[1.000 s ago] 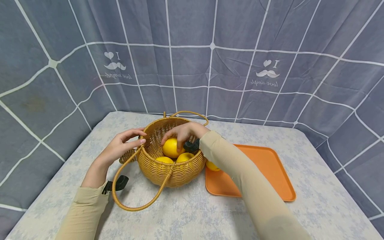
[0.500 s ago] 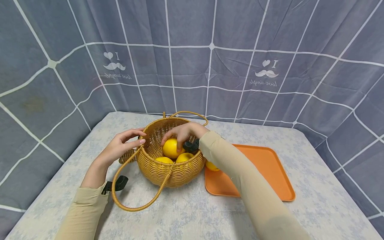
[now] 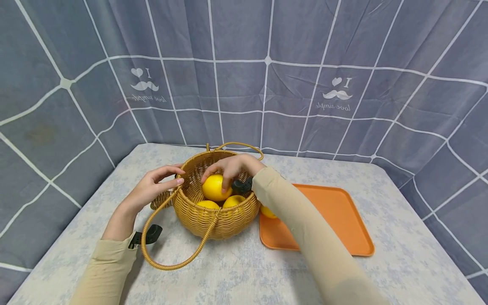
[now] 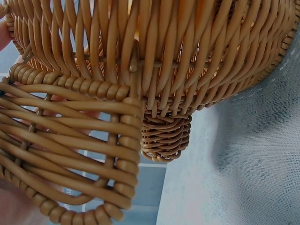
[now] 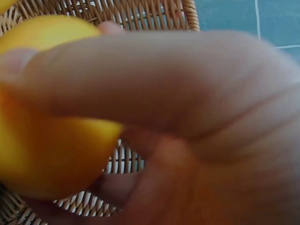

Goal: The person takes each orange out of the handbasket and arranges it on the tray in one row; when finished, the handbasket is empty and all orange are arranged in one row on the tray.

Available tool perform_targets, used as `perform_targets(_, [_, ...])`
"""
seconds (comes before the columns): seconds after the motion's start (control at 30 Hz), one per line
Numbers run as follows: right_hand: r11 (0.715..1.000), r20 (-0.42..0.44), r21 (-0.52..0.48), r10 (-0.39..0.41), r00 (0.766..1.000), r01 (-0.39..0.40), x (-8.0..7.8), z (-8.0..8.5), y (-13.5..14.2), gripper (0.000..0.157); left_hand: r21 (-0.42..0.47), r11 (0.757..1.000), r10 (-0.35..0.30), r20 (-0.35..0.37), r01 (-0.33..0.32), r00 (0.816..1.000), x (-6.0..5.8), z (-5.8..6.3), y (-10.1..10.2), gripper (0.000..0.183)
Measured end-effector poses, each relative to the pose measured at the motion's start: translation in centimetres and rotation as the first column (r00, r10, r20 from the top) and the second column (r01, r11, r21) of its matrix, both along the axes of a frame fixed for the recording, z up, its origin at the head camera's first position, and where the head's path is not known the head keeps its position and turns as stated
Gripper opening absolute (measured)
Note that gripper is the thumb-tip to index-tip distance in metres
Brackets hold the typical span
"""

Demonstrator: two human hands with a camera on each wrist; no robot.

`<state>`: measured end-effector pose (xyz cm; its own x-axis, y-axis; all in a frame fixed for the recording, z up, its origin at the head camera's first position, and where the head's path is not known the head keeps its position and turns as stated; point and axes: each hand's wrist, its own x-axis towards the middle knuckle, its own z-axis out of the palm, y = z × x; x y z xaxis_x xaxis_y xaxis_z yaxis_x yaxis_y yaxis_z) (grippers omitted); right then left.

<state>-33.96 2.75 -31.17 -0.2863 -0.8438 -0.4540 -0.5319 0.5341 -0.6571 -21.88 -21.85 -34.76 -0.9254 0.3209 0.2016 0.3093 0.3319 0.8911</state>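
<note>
A round wicker basket (image 3: 213,224) stands left of centre in the head view, with several yellow fruits in it. My right hand (image 3: 232,167) reaches inside and grips a large round yellow fruit (image 3: 214,188), thumb on the near side. Below it, two more yellow fruits, one on the left (image 3: 207,204) and one on the right (image 3: 234,201), lie behind the front rim. My left hand (image 3: 152,186) rests its thumb and fingertips at the basket's left rim, fingers fairly straight. In the left wrist view, a flat woven wicker piece (image 4: 70,140) covers part of that hand.
An orange tray (image 3: 335,216) lies right of the basket, partly under my right sleeve. Another yellow fruit (image 3: 268,212) sits at its left edge. One looped basket handle (image 3: 171,267) hangs toward me; another loop (image 3: 244,144) stands at the back. A grey checked curtain (image 3: 244,84) encloses the table.
My right hand and the fruit it grips have shifted slightly left inside the basket. The left hand stays at the rim.
</note>
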Motion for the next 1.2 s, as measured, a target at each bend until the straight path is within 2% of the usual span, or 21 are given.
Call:
perform_targets(0.3, [0.991, 0.055, -0.136, -0.01, 0.998, 0.018, 0.1, 1.4, 0.6, 0.066, 0.002, 1.0, -0.003, 0.006, 0.003, 1.0, 0.0, 0.0, 0.0, 0.035])
perform_targets(0.37, [0.983, 0.071, -0.185, -0.009, 0.997, 0.022, 0.1, 1.8, 1.0, 0.066, 0.003, 1.0, -0.006, 0.006, 0.006, 1.0, 0.0, 0.0, 0.0, 0.034])
perform_targets(0.57, [0.941, 0.199, -0.329, -0.01, 0.98, 0.076, 0.0, 2.7, 2.6, 0.068, 0.007, 1.0, -0.013, 0.004, 0.013, 1.0, 0.0, 0.0, 0.0, 0.033])
perform_targets(0.7, [0.905, 0.263, -0.407, -0.014, 0.965, 0.125, 0.0, 3.3, 3.8, 0.069, 0.006, 1.0, -0.013, 0.002, 0.013, 1.0, 0.0, -0.1, -0.1, 0.032])
perform_targets(0.87, [0.857, 0.301, -0.485, -0.027, 0.953, 0.178, 0.4, 4.3, 5.8, 0.07, 0.006, 1.0, -0.007, 0.0, 0.007, 1.0, 0.0, -0.1, -0.1, 0.033])
perform_targets(1.03, [0.775, 0.322, -0.587, -0.041, 0.946, 0.234, 1.0, 5.0, 8.1, 0.069, 0.005, 1.0, -0.004, -0.002, 0.004, 1.0, 0.0, -0.1, -0.1, 0.035])
perform_targets(1.2, [0.706, 0.317, -0.649, -0.088, 0.944, 0.284, 1.6, 5.1, 10.7, 0.065, 0.008, 1.0, -0.006, -0.003, 0.006, 1.0, 0.1, -0.1, 0.0, 0.036])
